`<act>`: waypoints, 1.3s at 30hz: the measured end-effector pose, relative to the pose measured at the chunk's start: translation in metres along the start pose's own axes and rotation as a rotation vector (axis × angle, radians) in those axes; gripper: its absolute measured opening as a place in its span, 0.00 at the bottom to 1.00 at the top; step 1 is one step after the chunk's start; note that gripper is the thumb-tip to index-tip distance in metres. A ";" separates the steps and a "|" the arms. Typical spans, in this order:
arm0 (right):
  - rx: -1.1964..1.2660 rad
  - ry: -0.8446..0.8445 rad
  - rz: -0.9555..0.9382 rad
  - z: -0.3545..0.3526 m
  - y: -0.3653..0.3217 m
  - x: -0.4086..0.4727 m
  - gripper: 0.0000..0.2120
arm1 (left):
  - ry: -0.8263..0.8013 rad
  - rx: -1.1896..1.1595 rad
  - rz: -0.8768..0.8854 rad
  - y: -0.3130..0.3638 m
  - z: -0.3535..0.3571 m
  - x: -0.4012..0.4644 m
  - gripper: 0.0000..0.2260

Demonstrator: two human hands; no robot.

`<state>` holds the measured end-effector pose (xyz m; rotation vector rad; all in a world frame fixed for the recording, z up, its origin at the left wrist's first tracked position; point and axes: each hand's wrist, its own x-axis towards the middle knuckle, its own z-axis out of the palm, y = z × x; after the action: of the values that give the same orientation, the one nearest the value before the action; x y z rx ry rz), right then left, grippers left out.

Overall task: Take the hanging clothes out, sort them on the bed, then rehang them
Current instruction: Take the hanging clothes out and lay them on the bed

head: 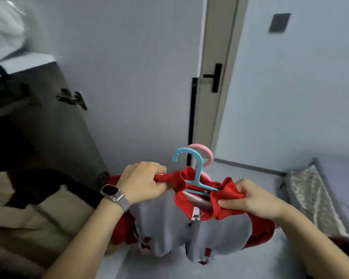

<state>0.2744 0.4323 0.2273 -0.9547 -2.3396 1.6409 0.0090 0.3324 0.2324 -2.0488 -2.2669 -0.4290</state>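
Two plastic hangers, blue [196,174] and pink [207,156], share my red-and-grey zip jacket [169,228] held above the bed [290,198], left grip [144,181] and right grip [252,200] pinching its shoulders; one could slip free, I reckon.

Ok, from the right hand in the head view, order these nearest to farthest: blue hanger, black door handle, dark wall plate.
From the right hand:
1. blue hanger, just left, in the red collar
2. black door handle, above, on the door
3. dark wall plate, top right, high on the wall
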 end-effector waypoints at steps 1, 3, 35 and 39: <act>0.027 0.032 0.019 -0.017 0.016 -0.023 0.17 | 0.010 0.001 0.040 0.029 0.010 0.009 0.22; 0.060 0.098 0.052 -0.050 0.045 -0.070 0.19 | 0.036 -0.025 0.124 0.089 0.029 0.028 0.21; -0.378 1.235 1.552 -0.388 0.439 -0.667 0.20 | -0.172 -0.462 1.108 0.793 0.236 0.226 0.23; 0.022 1.391 0.812 -0.364 0.430 -0.649 0.26 | -0.220 -0.402 1.106 0.849 0.257 0.214 0.22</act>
<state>1.1301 0.4512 0.1523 -2.1906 -0.9830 0.5500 0.8554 0.6699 0.1756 -3.2056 -0.8029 -0.5748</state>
